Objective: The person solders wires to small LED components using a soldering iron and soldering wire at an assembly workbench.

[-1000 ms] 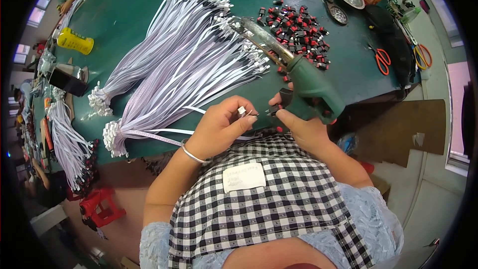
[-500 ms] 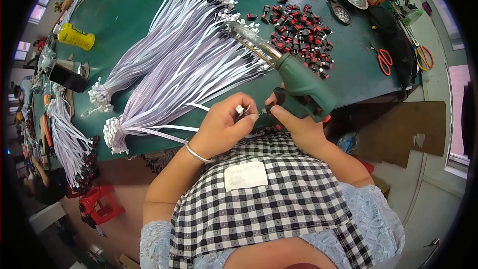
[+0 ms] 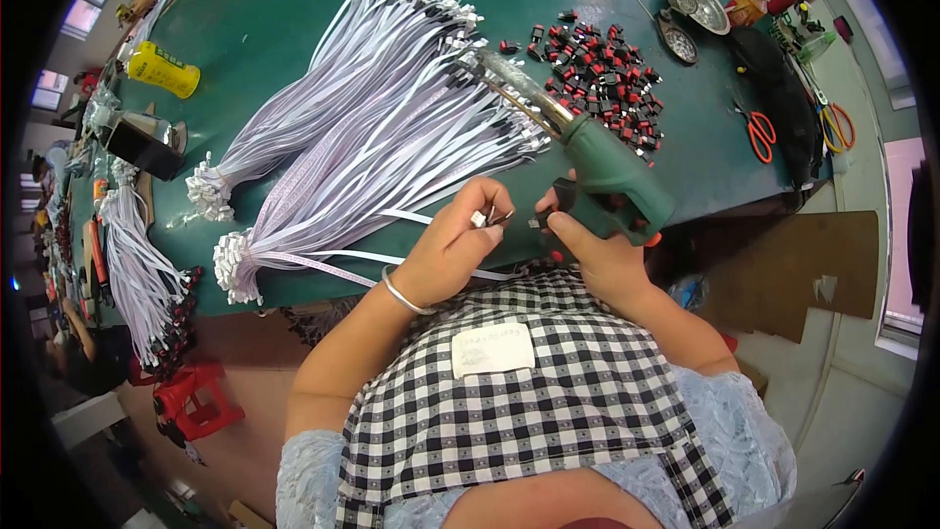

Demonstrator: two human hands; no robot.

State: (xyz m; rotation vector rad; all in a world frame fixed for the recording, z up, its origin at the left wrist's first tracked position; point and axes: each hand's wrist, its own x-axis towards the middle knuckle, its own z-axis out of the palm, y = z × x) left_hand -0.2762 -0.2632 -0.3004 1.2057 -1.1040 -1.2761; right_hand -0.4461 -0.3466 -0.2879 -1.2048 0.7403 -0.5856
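We are looking down on a dark green table (image 3: 710, 122), which is filling most of the upper view. Below it, a black-and-white checked apron (image 3: 529, 411) is covering our front. Two big sheaves of white ribbon cables (image 3: 357, 137) are lying side by side on the table, their many white ends pointing away from us and their gathered ends sitting toward the left. A green soldering gun (image 3: 619, 176) is resting in our right hand (image 3: 601, 255), its metal nose angling up and left over the far end of the nearer sheaf. Just beyond that nose, a loose pile of black-and-red parts (image 3: 599, 88) is spreading over the table.

Our left hand (image 3: 456, 237) is holding its thumb and fingertips close together around a small white plug (image 3: 479, 219), with thin wire ends poking out toward the right. Loose strips from the nearer sheaf are running to the left wrist. Our right thumb and forefinger are pinching a small dark part (image 3: 541, 221), its end facing the left hand across a narrow gap; the other right fingers are hiding behind the gun, so we cannot tell how they are gripping it. The plug and the dark part are hovering between us and the sheaves, near the table's front edge.
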